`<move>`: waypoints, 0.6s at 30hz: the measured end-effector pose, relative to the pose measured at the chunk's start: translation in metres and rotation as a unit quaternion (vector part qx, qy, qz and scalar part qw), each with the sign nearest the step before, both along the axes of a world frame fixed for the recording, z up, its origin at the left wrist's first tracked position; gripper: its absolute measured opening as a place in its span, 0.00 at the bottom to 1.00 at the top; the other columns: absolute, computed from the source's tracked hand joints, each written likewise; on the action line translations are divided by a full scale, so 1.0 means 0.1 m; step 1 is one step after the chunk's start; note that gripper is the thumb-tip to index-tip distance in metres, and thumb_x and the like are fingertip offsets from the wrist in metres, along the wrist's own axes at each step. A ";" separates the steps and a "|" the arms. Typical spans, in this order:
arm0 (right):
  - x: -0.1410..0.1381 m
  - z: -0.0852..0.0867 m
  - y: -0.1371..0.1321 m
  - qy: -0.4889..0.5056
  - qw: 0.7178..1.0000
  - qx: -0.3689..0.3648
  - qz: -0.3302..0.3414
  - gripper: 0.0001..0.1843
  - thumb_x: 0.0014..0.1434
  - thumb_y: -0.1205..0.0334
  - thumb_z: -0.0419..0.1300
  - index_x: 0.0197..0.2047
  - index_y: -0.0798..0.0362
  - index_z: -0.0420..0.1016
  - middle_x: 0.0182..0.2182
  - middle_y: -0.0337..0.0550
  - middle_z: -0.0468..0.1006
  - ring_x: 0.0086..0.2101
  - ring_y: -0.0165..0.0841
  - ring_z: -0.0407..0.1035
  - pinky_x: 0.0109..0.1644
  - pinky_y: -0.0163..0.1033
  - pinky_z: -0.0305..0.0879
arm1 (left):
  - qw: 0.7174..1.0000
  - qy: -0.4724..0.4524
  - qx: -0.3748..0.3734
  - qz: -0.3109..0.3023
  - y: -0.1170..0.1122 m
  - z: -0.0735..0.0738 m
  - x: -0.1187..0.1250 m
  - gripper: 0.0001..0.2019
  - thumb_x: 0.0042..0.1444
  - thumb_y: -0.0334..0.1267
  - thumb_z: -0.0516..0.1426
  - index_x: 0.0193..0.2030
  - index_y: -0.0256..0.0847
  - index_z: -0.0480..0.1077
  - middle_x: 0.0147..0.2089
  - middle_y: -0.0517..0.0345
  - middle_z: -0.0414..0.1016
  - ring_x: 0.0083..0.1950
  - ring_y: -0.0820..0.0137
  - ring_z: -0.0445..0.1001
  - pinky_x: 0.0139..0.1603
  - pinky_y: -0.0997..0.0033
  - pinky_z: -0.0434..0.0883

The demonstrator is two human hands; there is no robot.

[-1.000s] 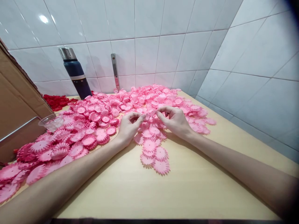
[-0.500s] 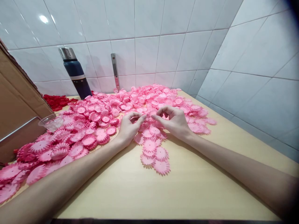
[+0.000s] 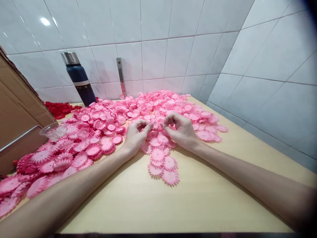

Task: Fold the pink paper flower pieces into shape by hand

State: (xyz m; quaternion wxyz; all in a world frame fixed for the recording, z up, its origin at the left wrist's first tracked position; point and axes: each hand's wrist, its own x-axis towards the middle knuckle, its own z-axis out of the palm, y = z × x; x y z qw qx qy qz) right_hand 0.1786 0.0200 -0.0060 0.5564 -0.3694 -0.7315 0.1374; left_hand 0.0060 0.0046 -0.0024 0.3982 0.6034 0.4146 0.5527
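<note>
A wide heap of pink paper flower cut-outs (image 3: 104, 132) covers the back and left of a pale wooden table (image 3: 198, 195). Both my hands rest on the heap near its middle. My left hand (image 3: 135, 135) has its thumb and forefinger pinched together. My right hand (image 3: 180, 130) curls its fingers in a pinch facing the left one. Their fingertips almost meet over a small pink flower piece (image 3: 156, 125), which is mostly hidden between them. A short trail of flat pink flowers (image 3: 163, 167) lies just in front of my hands.
A dark blue flask (image 3: 78, 79) with a steel cap stands at the back left against the tiled wall. Red flower cut-outs (image 3: 59, 109) lie beside it. A clear plastic cup (image 3: 52, 130) and a cardboard box (image 3: 17, 109) sit at the left. A tiled wall closes the right side.
My fingertips have drawn closer together over the heap, and the right fingers have curled in more. The view has shifted slightly. The heap and flask stay put.
</note>
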 end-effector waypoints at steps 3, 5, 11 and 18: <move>-0.02 0.00 0.01 0.025 0.997 0.035 -0.069 0.08 0.53 0.68 0.60 0.27 0.50 0.64 0.23 0.36 0.67 0.25 0.30 0.60 0.30 0.38 0.59 | 1.000 0.017 0.014 0.007 0.01 0.00 0.00 0.10 0.51 0.42 0.62 0.28 0.35 0.73 0.30 0.57 0.74 0.34 0.72 0.71 0.39 0.73 0.68; -0.04 0.00 0.01 0.026 0.995 0.045 -0.089 0.09 0.52 0.70 0.59 0.26 0.51 0.62 0.22 0.36 0.66 0.25 0.29 0.59 0.30 0.37 0.58 | 0.999 0.027 0.018 0.009 0.01 -0.01 0.00 0.11 0.52 0.42 0.62 0.28 0.35 0.72 0.31 0.57 0.73 0.34 0.72 0.71 0.39 0.73 0.68; -0.02 -0.01 0.01 -0.016 0.998 0.053 0.022 0.08 0.48 0.75 0.57 0.28 0.52 0.66 0.24 0.37 0.70 0.26 0.30 0.63 0.31 0.37 0.61 | 0.999 0.030 0.016 -0.002 -0.01 0.01 0.01 0.10 0.53 0.42 0.61 0.28 0.36 0.72 0.29 0.58 0.73 0.33 0.72 0.70 0.38 0.73 0.68; -0.05 0.00 -0.02 -0.021 0.995 0.093 -0.014 0.10 0.48 0.77 0.55 0.28 0.51 0.66 0.25 0.38 0.70 0.27 0.31 0.65 0.32 0.38 0.63 | 0.998 0.044 0.040 0.005 -0.04 0.03 0.02 0.11 0.53 0.43 0.61 0.28 0.36 0.72 0.30 0.57 0.73 0.33 0.72 0.70 0.37 0.73 0.68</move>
